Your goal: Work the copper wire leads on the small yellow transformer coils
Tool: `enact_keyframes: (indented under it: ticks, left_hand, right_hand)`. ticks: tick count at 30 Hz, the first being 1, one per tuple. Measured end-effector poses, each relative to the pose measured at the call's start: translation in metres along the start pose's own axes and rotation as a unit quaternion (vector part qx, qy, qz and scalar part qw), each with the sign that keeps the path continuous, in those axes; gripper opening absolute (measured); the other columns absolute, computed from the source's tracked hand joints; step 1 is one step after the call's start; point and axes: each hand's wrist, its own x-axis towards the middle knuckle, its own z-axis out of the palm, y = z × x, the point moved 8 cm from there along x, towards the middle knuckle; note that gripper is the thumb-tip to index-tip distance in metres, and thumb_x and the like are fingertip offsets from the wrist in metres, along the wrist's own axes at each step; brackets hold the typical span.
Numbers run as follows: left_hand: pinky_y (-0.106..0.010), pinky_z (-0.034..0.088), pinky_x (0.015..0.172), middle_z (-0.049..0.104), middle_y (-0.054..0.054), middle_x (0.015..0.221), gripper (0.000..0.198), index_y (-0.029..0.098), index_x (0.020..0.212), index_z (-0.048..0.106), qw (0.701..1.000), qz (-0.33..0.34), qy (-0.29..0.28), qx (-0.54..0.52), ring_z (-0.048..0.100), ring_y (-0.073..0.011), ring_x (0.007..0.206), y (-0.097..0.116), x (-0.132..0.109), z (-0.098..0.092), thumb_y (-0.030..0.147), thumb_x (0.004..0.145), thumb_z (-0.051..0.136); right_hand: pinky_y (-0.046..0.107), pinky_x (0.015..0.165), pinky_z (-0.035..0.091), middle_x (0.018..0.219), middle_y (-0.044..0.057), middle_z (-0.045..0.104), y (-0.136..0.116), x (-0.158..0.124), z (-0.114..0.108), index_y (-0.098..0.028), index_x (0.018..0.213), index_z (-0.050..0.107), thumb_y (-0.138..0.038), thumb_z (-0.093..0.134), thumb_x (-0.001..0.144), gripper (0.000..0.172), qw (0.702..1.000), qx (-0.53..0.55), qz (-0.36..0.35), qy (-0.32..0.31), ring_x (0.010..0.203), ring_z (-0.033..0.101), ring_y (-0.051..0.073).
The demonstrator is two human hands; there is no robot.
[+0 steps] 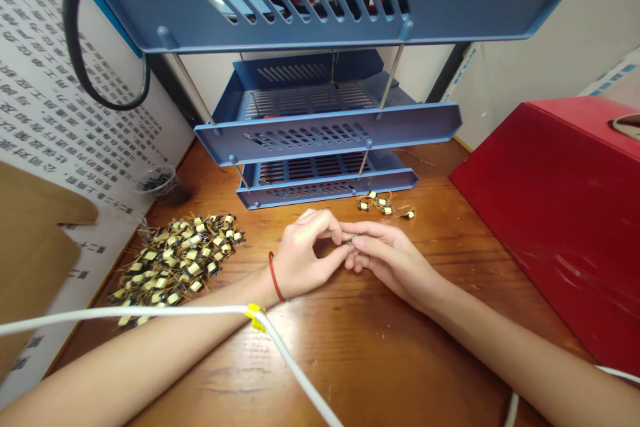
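My left hand (303,255) and my right hand (393,257) meet over the middle of the wooden table (350,347). Both pinch one small dark component (349,239) between their fingertips; it is mostly hidden by the fingers. A red band circles my left wrist. To the left lies a large pile of small black and yellow wound components (175,260) with thin copper leads. A small group of the same components (383,205) lies just beyond my right hand, in front of the blue tray stack.
A blue three-tier slotted tray stack (325,127) stands at the back. A red box (560,213) fills the right side. A small clear cup (159,181) sits back left by a printed poster. A white cable (280,347) crosses my left forearm.
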Motion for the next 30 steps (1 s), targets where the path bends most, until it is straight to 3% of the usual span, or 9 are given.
enact_keyframes:
  ticks: [17, 30]
  left_hand:
    - [-0.025, 0.042, 0.06, 0.053, 0.002, 0.057, 0.026, 0.018, 0.061, 0.04, 0.999, 0.044, 0.012, 0.006, 0.052, -0.011, 0.059, 0.007, -0.0005, -0.0006, 0.014, 0.074, 0.061]
    - [-0.026, 0.042, 0.061, 0.053, 0.001, 0.057, 0.03, 0.02, 0.059, 0.035, 0.999, 0.031, 0.011, -0.002, 0.053, -0.0128, 0.061, 0.0043, -0.0019, 0.0014, 0.016, 0.075, 0.059]
  right_hand:
    - [0.026, 0.062, 0.041, 0.075, 0.003, 0.069, -0.0001, 0.0015, -0.0035, -0.02, 0.087, 0.073, -0.019, 0.067, 0.067, 0.021, 1.0, -0.003, -0.014, 0.026, 0.061, 0.055, 0.009]
    - [0.027, 0.063, 0.041, 0.07, 0.002, 0.067, -0.0004, 0.0021, -0.0041, -0.02, 0.084, 0.073, -0.018, 0.066, 0.066, 0.019, 0.999, -0.006, -0.017, 0.031, 0.062, 0.052, 0.011]
